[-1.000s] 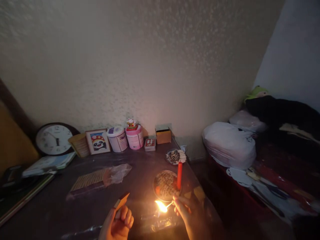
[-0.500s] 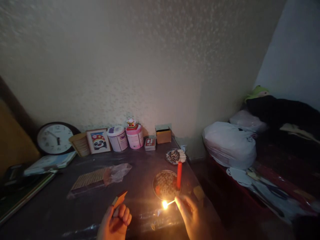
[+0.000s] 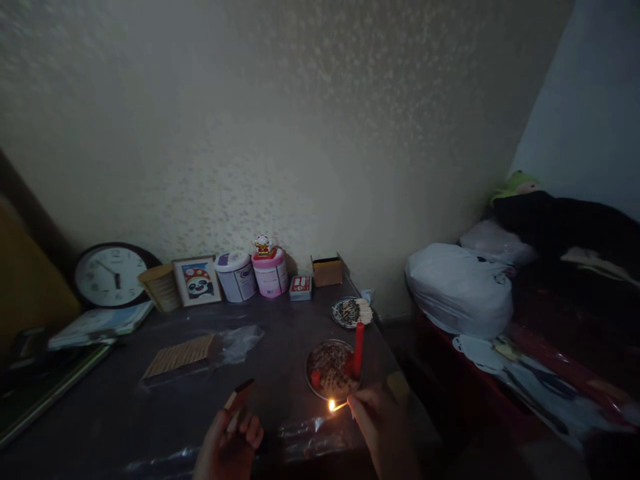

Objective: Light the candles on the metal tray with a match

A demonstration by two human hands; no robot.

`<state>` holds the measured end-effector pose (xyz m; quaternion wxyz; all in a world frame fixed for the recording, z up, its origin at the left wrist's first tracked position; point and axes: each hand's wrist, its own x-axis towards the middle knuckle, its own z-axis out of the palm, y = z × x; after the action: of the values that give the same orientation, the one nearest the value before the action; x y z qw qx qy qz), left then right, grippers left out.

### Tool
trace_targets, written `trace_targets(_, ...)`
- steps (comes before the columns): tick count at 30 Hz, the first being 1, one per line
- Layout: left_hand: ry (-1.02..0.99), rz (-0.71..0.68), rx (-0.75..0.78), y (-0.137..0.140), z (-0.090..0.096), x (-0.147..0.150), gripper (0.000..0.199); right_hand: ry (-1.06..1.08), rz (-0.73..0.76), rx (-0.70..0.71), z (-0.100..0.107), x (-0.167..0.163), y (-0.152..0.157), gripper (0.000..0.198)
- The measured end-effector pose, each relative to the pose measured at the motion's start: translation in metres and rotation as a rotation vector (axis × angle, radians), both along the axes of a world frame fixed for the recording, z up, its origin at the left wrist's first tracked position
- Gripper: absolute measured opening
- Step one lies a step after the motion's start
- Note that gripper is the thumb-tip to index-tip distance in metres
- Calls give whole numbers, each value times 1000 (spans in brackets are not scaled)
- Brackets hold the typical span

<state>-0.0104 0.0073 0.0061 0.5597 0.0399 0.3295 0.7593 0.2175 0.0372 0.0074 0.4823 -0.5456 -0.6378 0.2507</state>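
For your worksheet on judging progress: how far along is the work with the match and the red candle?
Done: the thin wooden match burns, pinched in the right hand. In hand: the left hand holds the small flat matchbox; the flame sits near the round metal dish. Left: the upright red candle shows no flame.

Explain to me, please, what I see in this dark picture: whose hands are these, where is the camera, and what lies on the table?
The camera sits on a person's head and looks down at their own two bare hands. The right hand pinches a burning match. The left hand grips a matchbox. On the dark table, just beyond the flame, a red candle stands upright in a round dish. Behind it lies a smaller dish of matches. A clock, a panda picture and two tubs stand along the wall.
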Motion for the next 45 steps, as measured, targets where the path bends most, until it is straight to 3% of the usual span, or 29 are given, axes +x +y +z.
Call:
trace_targets(6, 10, 22, -39, 0, 1, -1, 38, 31, 20, -31, 2, -2, -4, 36)
trace_targets(17, 103, -28, 30, -2, -3, -3, 27, 70, 68, -92, 7, -3, -6, 27)
trace_targets(23, 42, -15, -59, -2, 2, -2, 44, 91, 80, -120, 9, -4, -4, 27)
trace_targets(30, 35, 23, -88, -2, 9, 3, 39, 94, 97, -105, 1, -3, -3, 24)
trace_targets(39, 19, 5, -6, -1, 4, 2, 38, 166, 54, -220, 2, -3, 0, 30)
trace_targets(45, 14, -28, -13, 0, 1, -2, 40, 147, 47, -223, -4, -3, 2, 29)
